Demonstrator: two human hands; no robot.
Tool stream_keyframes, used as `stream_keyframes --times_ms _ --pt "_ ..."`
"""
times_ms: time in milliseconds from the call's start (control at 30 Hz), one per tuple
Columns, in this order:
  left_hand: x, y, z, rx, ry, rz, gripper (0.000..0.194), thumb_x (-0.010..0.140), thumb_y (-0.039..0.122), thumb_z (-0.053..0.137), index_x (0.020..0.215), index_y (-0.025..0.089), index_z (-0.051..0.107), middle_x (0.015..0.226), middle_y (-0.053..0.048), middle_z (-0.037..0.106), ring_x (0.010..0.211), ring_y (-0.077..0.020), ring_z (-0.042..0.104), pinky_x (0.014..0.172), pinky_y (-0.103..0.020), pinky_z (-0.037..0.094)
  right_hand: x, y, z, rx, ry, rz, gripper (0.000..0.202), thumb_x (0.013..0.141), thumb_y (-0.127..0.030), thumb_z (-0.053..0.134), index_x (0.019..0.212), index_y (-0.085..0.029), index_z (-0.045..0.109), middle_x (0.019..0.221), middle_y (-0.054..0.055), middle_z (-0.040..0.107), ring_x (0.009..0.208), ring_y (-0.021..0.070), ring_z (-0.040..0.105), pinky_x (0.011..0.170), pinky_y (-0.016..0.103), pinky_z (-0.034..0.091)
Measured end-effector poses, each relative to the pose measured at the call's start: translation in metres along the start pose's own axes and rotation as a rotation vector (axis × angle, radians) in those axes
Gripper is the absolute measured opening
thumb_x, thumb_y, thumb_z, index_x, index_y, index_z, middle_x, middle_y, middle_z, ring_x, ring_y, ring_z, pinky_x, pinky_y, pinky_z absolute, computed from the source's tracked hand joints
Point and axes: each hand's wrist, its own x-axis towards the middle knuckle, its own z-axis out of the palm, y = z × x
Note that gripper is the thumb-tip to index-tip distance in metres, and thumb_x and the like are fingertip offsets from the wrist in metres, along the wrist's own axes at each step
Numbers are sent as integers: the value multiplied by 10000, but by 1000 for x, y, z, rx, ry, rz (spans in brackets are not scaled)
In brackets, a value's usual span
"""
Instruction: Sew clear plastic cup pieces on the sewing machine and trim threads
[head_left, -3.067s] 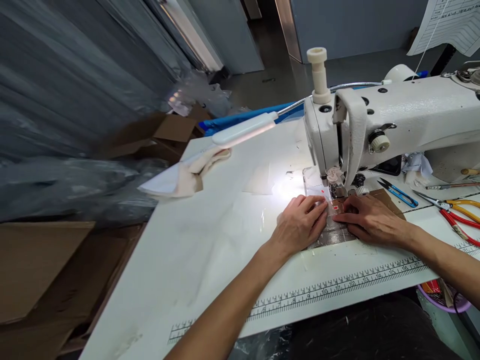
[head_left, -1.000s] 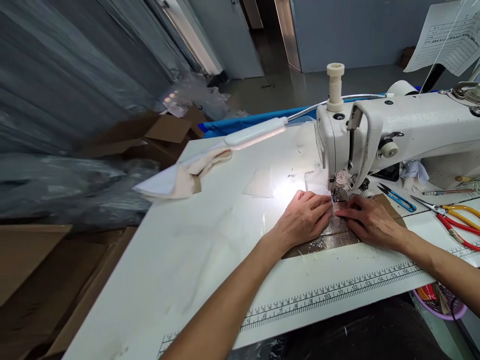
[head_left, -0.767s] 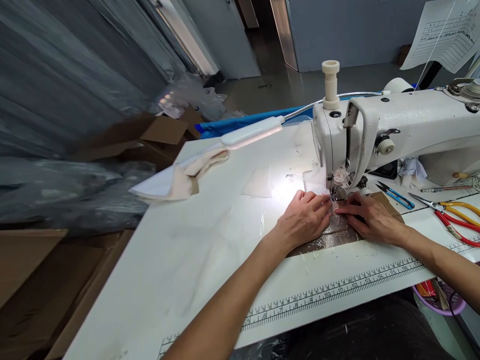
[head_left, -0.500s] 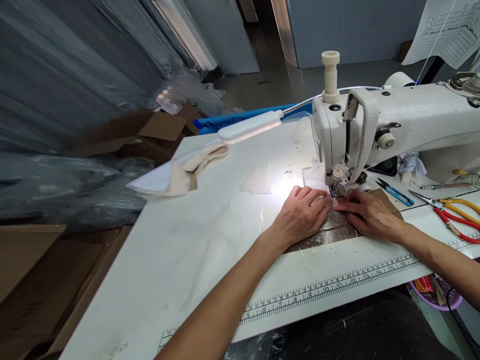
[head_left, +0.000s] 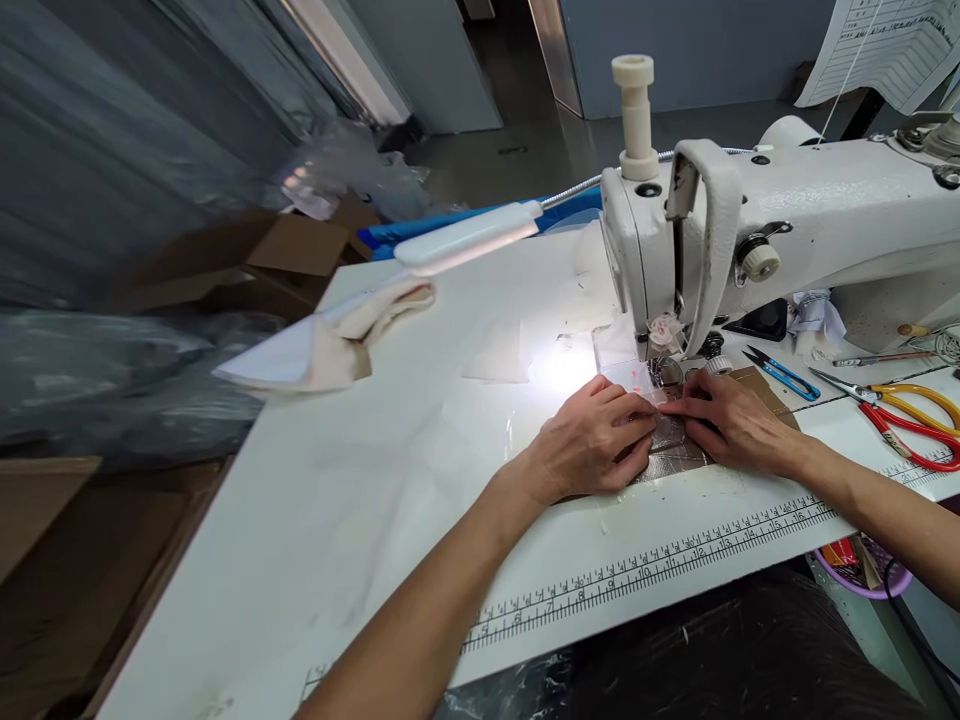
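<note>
A white sewing machine (head_left: 795,210) stands at the right, with its presser foot and needle area just beyond my fingers. My left hand (head_left: 600,437) rests with bent fingers on a small piece of thin pale fabric (head_left: 630,376), left of the needle. My right hand (head_left: 731,420) lies right of it, thumb and forefinger pressed near the fabric's edge; whatever sits between those fingers is too small to make out. Beneath both hands is a brown, tape-covered plate (head_left: 675,460) on the white table (head_left: 375,480).
Blue snips (head_left: 784,375) and red-and-yellow handled scissors (head_left: 900,410) lie right of my right hand. A lamp (head_left: 469,238) reaches over the table. Folded cream and white cloth (head_left: 330,350) is at the left edge, cardboard boxes (head_left: 296,245) beyond. A ruler strip (head_left: 645,578) runs along the front.
The view has shifted slightly, moving the scene left and up. My left hand has slid a little toward me relative to the plate, and my right fingertips sit closer to the needle area.
</note>
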Motion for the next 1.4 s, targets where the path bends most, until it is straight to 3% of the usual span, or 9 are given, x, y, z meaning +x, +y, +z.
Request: stream_keyframes --times_ms 233,467,767,1033,1400 --pt "0 4 -1 20 -81 -67 218 845 247 484 841 181 691 910 -50 719 688 -175 573 663 -359 439 -2 3 1 -24 0 -38 323 946 -215 438 1156 -197 682 948 93 574 838 182 576 749 358 543" --pt "2 8 0 9 -49 -99 173 820 236 495 801 186 660 846 -57 701 755 -199 588 737 -393 452 0 -1 0 -52 -41 -14 323 949 -216 426 1156 -196 673 975 105 577 839 191 573 744 366 539" --pt "1 7 1 5 -22 -129 219 840 250 483 870 127 661 870 -94 692 751 -211 619 672 -379 476 5 -8 0 -180 -70 -3 345 960 -205 370 1196 -163 619 957 120 594 745 184 549 662 333 503" --pt "-1 3 3 27 -86 -187 248 860 276 468 953 151 661 951 -100 684 792 -217 621 707 -400 487 13 -13 0 -301 -149 54 361 946 -199 345 1200 -157 598 884 125 620 671 185 533 591 316 464" --pt "0 1 3 33 -155 -243 321 896 313 456 1063 120 651 1094 -144 652 897 -252 619 769 -436 501 12 -11 -2 -186 -186 110 385 978 -247 299 1221 -199 594 921 118 628 780 208 586 625 326 495"
